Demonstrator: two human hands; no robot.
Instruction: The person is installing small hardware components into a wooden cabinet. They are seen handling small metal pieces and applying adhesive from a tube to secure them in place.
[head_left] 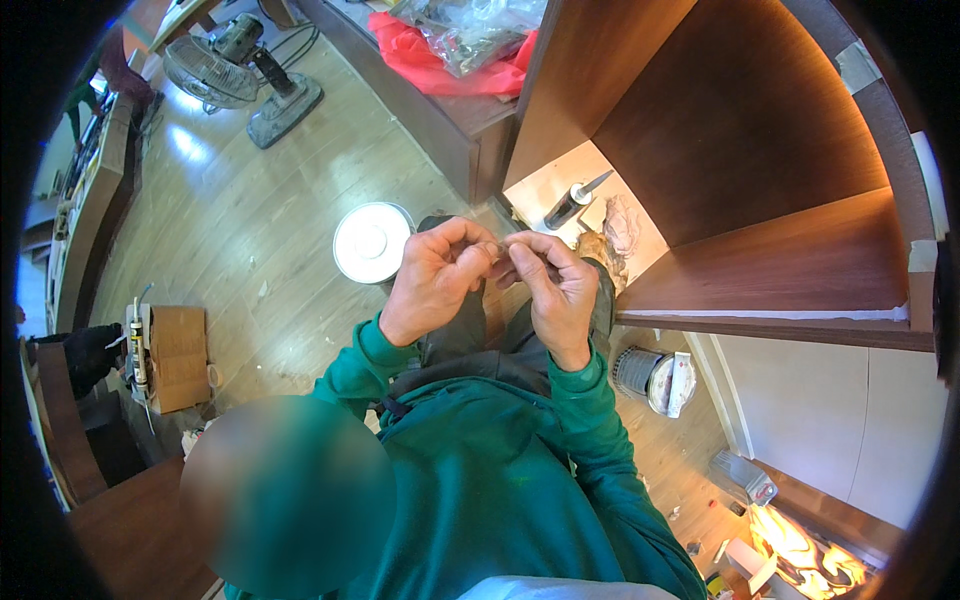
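Observation:
My left hand (pixel 443 275) and my right hand (pixel 553 290) meet above my lap, fingertips pinched around something small and pale (pixel 501 250) that I cannot make out. Just beyond them, on the pale bottom of an open brown cabinet (pixel 765 120), a caulk tube with nozzle (pixel 568 206) lies beside crumpled pinkish and tan cloths (pixel 620 226). A round white lidded bucket (pixel 360 242) stands to the left of my hands.
A fan (pixel 280 110) stands on the floor at upper left; bags and red material (pixel 460 45) lie on a ledge. A cardboard box with caulk tube (pixel 178 355) sits left, a metal can (pixel 650 380) right. A person's legs (pixel 125 80) show at the far upper left.

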